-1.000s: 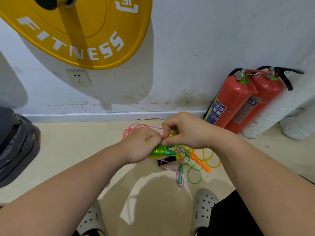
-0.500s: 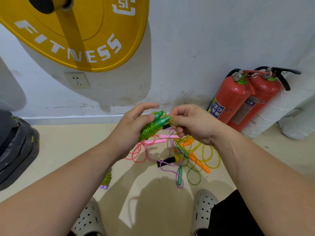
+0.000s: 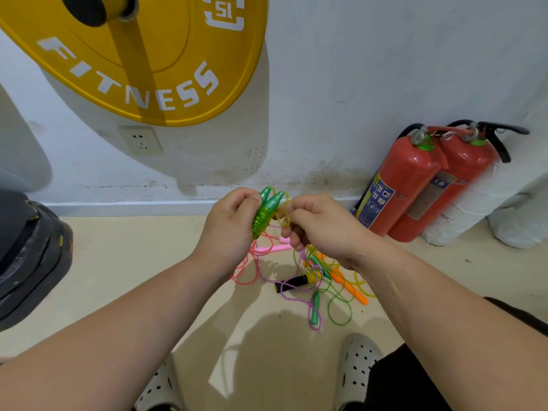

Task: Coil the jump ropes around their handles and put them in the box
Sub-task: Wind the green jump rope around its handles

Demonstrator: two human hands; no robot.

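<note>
Two hands, one green jump rope between them, and several more ropes loose on the floor (image 3: 124,262). Our left hand (image 3: 231,232) grips the pair of green handles (image 3: 267,213) side by side, fingers curled round them, pointed ends up toward the wall. Our right hand (image 3: 323,229) pinches the yellow-green cord (image 3: 284,216) just beside the handles, with a small loop standing between the hands. We cannot tell whether the ridges on the handles are moulded ribs or turns of cord already laid on. We judge this rope to be mid-coil, with the last of its cord to be wound or tucked. Below the hands lies a tangled heap:

- a pink rope (image 3: 241,269) with its pink handle (image 3: 274,248)
- a purple braided rope (image 3: 296,293) near a black handle (image 3: 292,283)
- an orange handle (image 3: 351,289)
- a slim green handle (image 3: 315,307) on a thin green cord (image 3: 341,314)
- some yellow cord (image 3: 360,282)

None of these looks coiled. No box is in view, so we cannot say what it already holds. By our reckoning most of the work is ahead: finish this rope, box it, then sort and wind the heap one rope at a time. Also noted: two red fire extinguishers (image 3: 403,185) against the wall, a yellow weight plate (image 3: 166,69) overhead, and black plates (image 3: 26,256) at left.
</note>
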